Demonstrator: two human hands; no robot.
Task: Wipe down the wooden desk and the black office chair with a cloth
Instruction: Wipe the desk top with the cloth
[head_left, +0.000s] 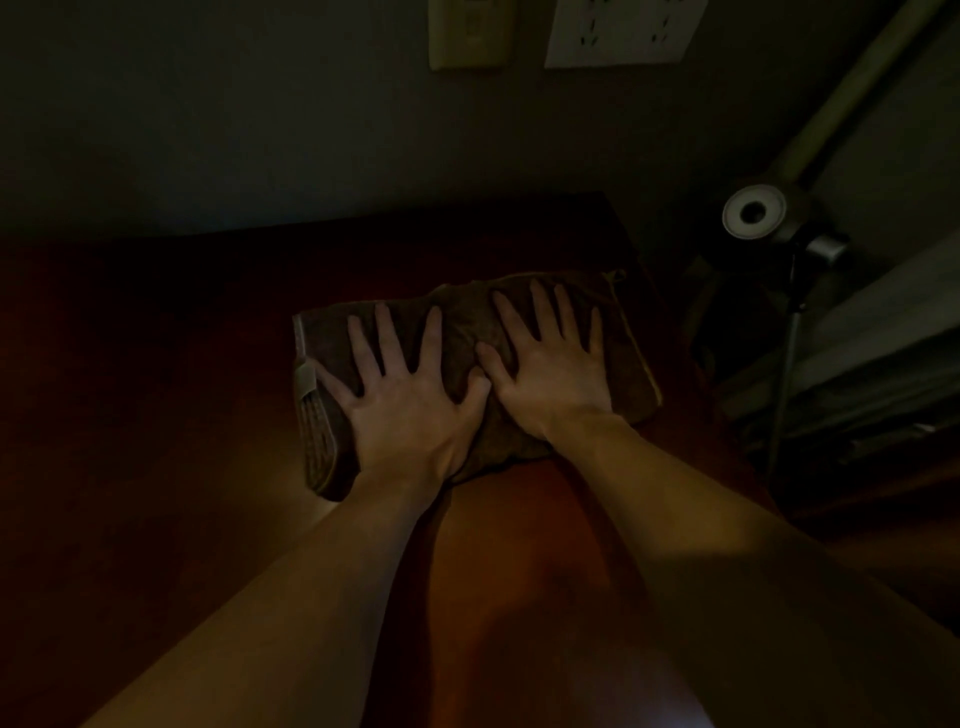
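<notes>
A folded brown cloth (457, 332) with a pale fringed end lies on the dark reddish wooden desk (156, 389), near the desk's far right corner. My left hand (405, 400) presses flat on the cloth's left half, fingers spread. My right hand (550, 369) lies flat on its right half, fingers also spread, thumb touching the left thumb. Neither hand grips the cloth; both palms rest on top of it. The scene is very dim. No office chair shows in this view.
The desk's right edge runs just beyond the cloth. Past it stands a lamp (756, 213) on a thin metal pole. On the wall behind are a light switch plate (467, 31) and a white outlet plate (618, 31).
</notes>
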